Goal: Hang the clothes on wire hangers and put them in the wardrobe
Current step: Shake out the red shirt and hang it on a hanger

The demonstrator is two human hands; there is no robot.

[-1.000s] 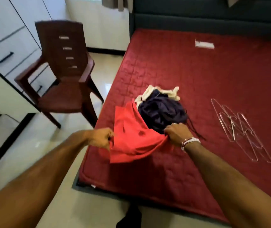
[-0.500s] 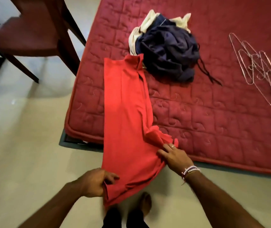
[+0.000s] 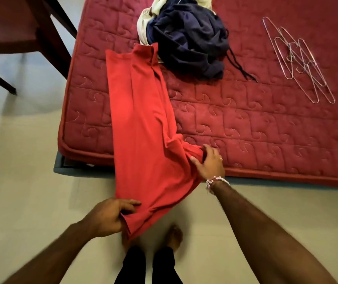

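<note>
Red shirt (image 3: 141, 119), long, flat, lightly creased

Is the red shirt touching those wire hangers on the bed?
Apart. The head view shows bare mattress between the red shirt and the wire hangers, which lie well to its right.
</note>
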